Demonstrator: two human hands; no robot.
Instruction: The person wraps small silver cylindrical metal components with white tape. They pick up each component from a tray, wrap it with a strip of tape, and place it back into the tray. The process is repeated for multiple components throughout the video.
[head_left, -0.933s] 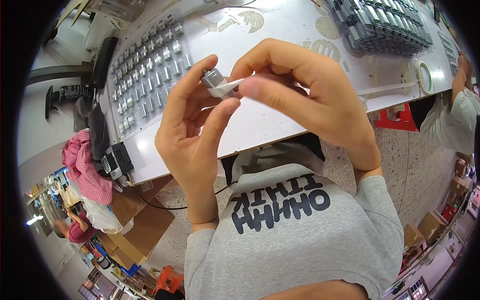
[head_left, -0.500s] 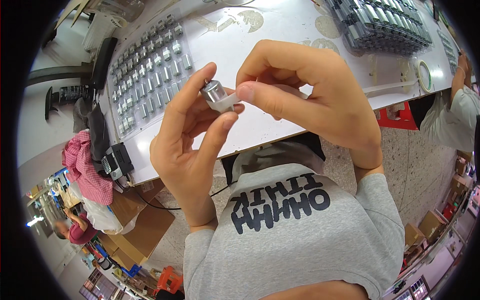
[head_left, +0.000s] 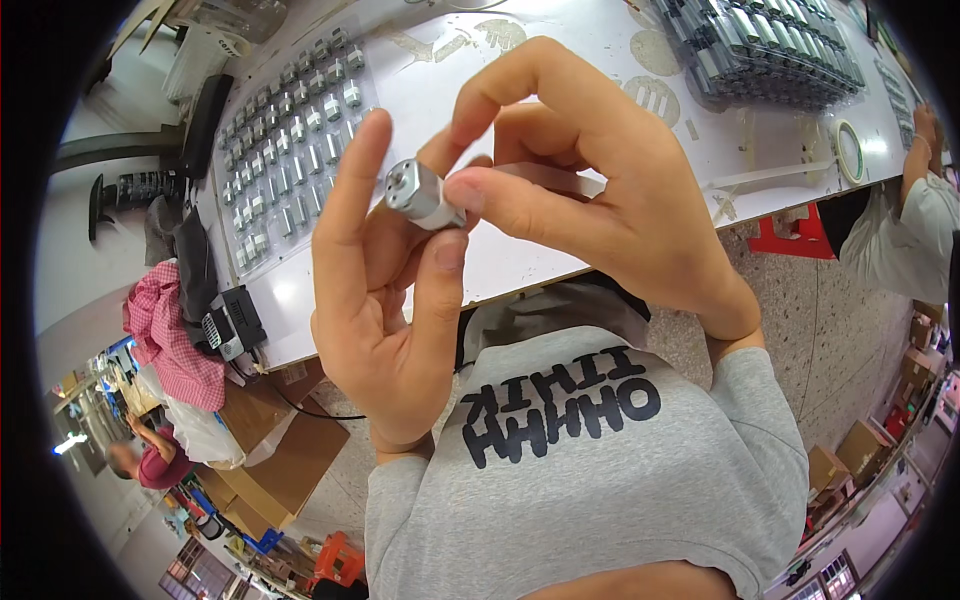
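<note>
the left hand [head_left: 385, 300] and right hand [head_left: 590, 200] pinch a small silver motor [head_left: 420, 195] between fingertips, raised above the white worktop [head_left: 560, 90] and hiding part of it. beyond the motor to the left lie rows of loose motors [head_left: 290, 150]; to its far right sit a stacked tray of motors [head_left: 760, 50] and a tape roll [head_left: 852, 150].

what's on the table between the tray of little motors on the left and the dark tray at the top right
In the head view, the raised hands holding a small motor cover much of it; what shows is white table with faint marks.
</note>
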